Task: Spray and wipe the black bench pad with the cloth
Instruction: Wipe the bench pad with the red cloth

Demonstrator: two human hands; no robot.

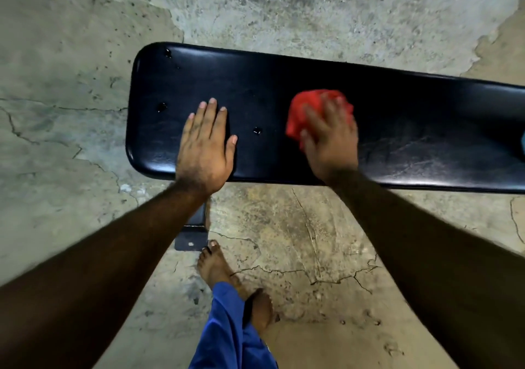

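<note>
My right hand [329, 138] presses the bunched red cloth [309, 110] flat-palmed onto the middle of the black bench pad [397, 118], whose long axis runs left to right, while my left hand [206, 147], fingers spread and empty, braces nearer the seemingly droplet-dotted left end.

There is one black bench pad [284, 84] across the middle of the frame. One red cloth [309, 107] lies on it. Two hands are on the pad: the left hand [203, 147] and the right hand [331, 141]. Three small dents [257, 131] show in the pad. One bare foot [216, 266] stands at the bottom middle.
</note>
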